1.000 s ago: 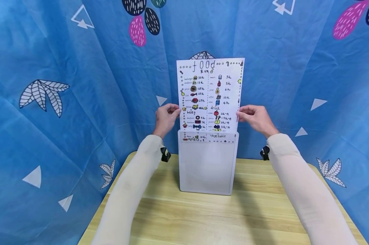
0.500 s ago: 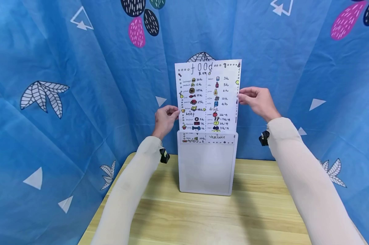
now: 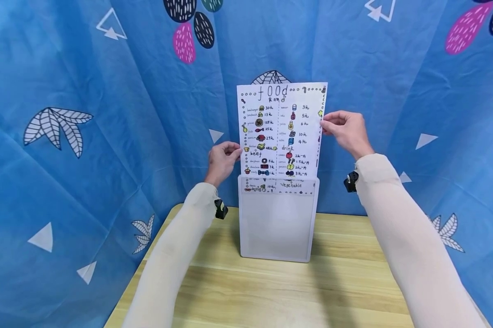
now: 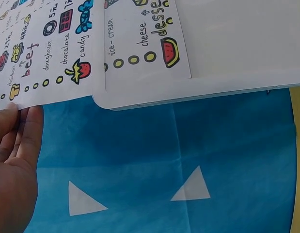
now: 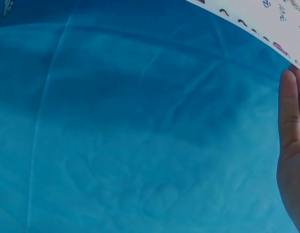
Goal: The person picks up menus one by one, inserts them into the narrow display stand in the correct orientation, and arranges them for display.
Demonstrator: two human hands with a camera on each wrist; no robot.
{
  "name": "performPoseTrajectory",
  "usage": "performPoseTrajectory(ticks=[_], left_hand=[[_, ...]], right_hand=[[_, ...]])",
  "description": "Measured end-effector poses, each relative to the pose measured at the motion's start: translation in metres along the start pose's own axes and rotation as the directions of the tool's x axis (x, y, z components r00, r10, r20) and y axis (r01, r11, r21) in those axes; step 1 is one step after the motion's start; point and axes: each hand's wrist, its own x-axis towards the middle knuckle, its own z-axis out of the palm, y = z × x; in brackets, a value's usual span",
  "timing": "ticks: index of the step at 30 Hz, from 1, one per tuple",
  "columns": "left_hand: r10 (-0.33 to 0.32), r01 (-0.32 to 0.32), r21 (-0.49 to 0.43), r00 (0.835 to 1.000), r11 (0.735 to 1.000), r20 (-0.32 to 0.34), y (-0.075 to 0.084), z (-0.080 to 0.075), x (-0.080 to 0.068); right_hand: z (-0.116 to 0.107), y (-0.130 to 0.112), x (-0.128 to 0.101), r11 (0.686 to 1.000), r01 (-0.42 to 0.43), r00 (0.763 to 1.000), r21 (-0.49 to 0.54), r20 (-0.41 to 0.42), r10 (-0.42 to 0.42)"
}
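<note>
A white hand-drawn food menu sheet [image 3: 281, 130] stands upright with its lower part inside a translucent grey sleeve [image 3: 276, 223] that stands on the wooden table [image 3: 271, 296]. My left hand [image 3: 222, 159] pinches the sheet's left edge just above the sleeve's mouth. My right hand [image 3: 346, 130] pinches the sheet's right edge higher up. In the left wrist view the sheet [image 4: 53, 53] and the sleeve's corner [image 4: 198, 58] show above my fingers [image 4: 16, 145]. In the right wrist view only the sheet's edge [image 5: 256, 14] and my fingers [image 5: 290, 116] show.
A blue patterned cloth [image 3: 86, 136] hangs close behind and on both sides of the table. The sleeve stands at the table's back edge, and bare wood lies in front of it between my forearms.
My right hand has slid up the sheet's right edge, from level with the left hand to clearly higher. The sheet has sunk slightly into the sleeve. The left hand has hardly moved.
</note>
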Motion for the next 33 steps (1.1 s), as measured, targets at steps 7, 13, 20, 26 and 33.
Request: performPoseTrajectory(ticks=[7,13,20,26,33], left_hand=[[-0.032,0.032,-0.001,0.999,0.999,0.017,-0.003,0.002,-0.004],[-0.044,0.044,-0.006,0.999,0.999,0.027,-0.008,0.003,-0.006],[-0.051,0.051,-0.004,0.998,0.999,0.032,-0.013,0.003,-0.008],[-0.054,0.054,-0.004,0.998,0.999,0.041,-0.016,0.002,-0.010],[-0.062,0.063,-0.017,0.997,0.998,0.054,-0.016,0.001,-0.012]], right_hand=[[0.000,0.008,-0.005,1.000,0.008,1.000,-0.011,0.004,-0.008],[0.000,0.013,-0.008,1.000,0.012,1.000,0.004,0.015,-0.012],[0.002,0.016,-0.010,1.000,0.025,1.000,0.013,0.014,-0.025],[0.003,0.019,-0.012,0.999,0.037,0.999,0.006,0.014,-0.037],[0.004,0.022,-0.014,0.999,0.038,0.999,-0.008,0.025,-0.037]])
